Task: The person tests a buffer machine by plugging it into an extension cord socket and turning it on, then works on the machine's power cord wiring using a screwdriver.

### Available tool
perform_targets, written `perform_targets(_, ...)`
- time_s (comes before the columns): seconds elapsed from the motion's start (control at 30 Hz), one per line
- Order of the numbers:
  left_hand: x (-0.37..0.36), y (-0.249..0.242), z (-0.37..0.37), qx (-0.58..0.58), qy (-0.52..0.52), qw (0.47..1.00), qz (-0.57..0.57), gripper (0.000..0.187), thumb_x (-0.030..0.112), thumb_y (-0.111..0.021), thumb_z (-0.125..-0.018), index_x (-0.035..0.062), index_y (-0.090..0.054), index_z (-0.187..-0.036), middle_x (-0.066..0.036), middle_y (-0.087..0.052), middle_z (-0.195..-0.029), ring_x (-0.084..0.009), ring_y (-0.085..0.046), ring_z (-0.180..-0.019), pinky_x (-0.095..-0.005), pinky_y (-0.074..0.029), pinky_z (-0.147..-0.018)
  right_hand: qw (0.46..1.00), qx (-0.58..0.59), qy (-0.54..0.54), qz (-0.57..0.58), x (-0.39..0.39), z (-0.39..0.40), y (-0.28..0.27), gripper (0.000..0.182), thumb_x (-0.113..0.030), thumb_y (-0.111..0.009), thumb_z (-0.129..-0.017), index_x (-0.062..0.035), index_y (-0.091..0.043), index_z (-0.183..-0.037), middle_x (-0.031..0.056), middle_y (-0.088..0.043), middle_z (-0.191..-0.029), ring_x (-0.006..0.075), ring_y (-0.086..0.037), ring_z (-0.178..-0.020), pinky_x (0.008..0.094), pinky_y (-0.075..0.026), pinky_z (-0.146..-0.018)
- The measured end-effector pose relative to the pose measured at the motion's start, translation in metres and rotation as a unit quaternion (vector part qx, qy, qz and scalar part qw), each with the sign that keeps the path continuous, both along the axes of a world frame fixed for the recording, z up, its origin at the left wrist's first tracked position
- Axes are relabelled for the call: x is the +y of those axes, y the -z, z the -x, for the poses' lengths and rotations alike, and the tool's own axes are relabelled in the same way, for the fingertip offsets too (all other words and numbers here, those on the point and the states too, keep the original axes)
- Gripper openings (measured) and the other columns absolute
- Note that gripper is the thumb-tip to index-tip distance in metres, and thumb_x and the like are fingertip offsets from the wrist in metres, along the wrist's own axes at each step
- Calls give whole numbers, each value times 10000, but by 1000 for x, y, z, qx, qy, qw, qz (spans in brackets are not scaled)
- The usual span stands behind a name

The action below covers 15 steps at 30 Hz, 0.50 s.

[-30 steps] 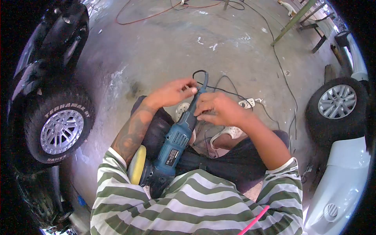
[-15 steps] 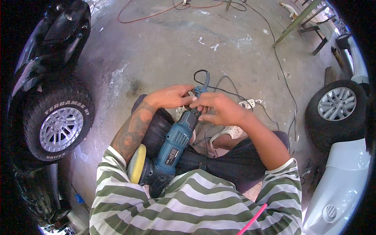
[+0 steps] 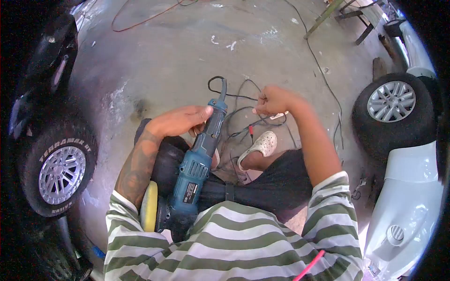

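Head view, floor (image 3: 178, 56): grey concrete, spreading out ahead of you.
Vehicles: dark one (image 3: 51, 56) off to your left, white one (image 3: 408, 196) to your right, a wheel showing on each.
Lap (image 3: 262, 180): dark trousers, and there's your polisher (image 3: 194, 173), lying slanted across them, head towards your shirt, handle pointing away.
Left hand (image 3: 180, 121): closed on the side of the handle, thumb on top, fingers tucked behind.
Right hand (image 3: 276, 100): raised beside the handle, apart from it, fingertips drawn together; whether something small sits between them, you can't tell from here.
Yellow pad (image 3: 149, 206): on the polisher's head, upright on edge, by your left forearm.
Cord (image 3: 210, 83): looping off the handle's far end, dark cables lying beyond your feet.
Red piece (image 3: 251, 130): among those cables, near your shoe (image 3: 265, 143).
Polisher's progress: pad on, cord at the handle, body looking joined up; anything left inside doesn't show.
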<state>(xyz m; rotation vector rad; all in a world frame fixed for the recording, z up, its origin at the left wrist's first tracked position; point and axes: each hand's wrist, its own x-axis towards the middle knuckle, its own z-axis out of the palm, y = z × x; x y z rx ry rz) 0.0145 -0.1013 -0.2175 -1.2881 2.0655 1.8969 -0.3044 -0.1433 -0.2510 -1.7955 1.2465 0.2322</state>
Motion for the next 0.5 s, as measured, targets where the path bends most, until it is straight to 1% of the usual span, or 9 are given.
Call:
perform_targets(0.03,-2,0,-2,0,-39,997,-60,641,576,-385,-985,-19,-620,-1021,-115,-650,-861,-209,-635,-808,-355,-501,-736,995,98,11,-23,-3,-1,21,358,-357,-756,-788,-5,-720,-845,104,-709,-756,210,-683,-730,337,-520,-649)
perform_targets(0.07,-2,-2,-1,0,-39,997,-61,641,576,-385,-985,-19,-620,-1021,-115,-650,-861,-209,-635,-808,-355,-501,-736,995,97,10,-25,-2,-1,51,358,-357,-756,-788,-5,-720,-845,104,-709,-756,210,-683,-730,337,-520,-649)
perform_targets(0.13,-1,-8,5,-32,-98,994,-42,670,583,-332,-995,-20,-623,-978,-94,-644,-780,-198,-636,-733,-348,-504,-714,978,195,-9,-74,-1,3,121,434,-410,-750,-759,5,-731,-881,152,-721,-811,298,-692,-773,414,-530,-703)
perform_targets(0.2,-1,-10,5,-33,-96,995,5,667,579,-328,-998,-19,-622,-991,-97,-650,-790,-203,-638,-730,-347,-506,-718,971,219,-2,-92,19,17,163,507,-441,-736,-750,14,-720,-973,173,-719,-958,367,-680,-896,456,-526,-809)
perform_targets(0.27,-2,-12,6,-32,-84,995,52,663,574,-323,-1000,-18,-621,-1003,-100,-655,-800,-207,-641,-727,-346,-507,-721,970,241,8,-37,45,30,255,571,-448,-730,-749,16,-683,-1079,192,-683,-1099,362,-655,-1021,440,-519,-883)
perform_targets(0.33,-2,-11,7,-50,-66,994,68,620,532,-321,-1013,-15,-613,-998,-131,-655,-797,-244,-644,-730,-372,-499,-719,966,254,33,-43,56,7,235,613,-443,-727,-753,10,-644,-1158,205,-648,-1179,368,-626,-1087,438,-508,-922)
perform_targets(0.37,-3,-9,6,-60,-62,993,74,599,511,-320,-1019,-13,-609,-996,-146,-654,-795,-262,-645,-732,-385,-494,-718,965,257,33,-38,59,6,249,613,-443,-727,-753,10,-644,-1158,205,-648,-1179,368,-626,-1087,438,-508,-922)
perform_targets(0.43,-5,-4,6,-76,-55,992,82,576,489,-326,-1023,-14,-601,-962,-165,-653,-797,-311,-641,-741,-415,-485,-721,962,211,168,-38,72,2,300,617,-433,-735,-741,32,-641,-1136,244,-647,-1150,377,-625,-1086,424,-509,-923)
perform_targets(0.5,-6,-7,7,-61,-44,992,97,571,497,-331,-1019,-5,-597,-963,-165,-654,-786,-334,-642,-770,-426,-481,-738,957,207,200,-28,74,-2,305,604,-425,-739,-739,44,-644,-1107,252,-648,-1138,378,-628,-1079,421,-510,-921)
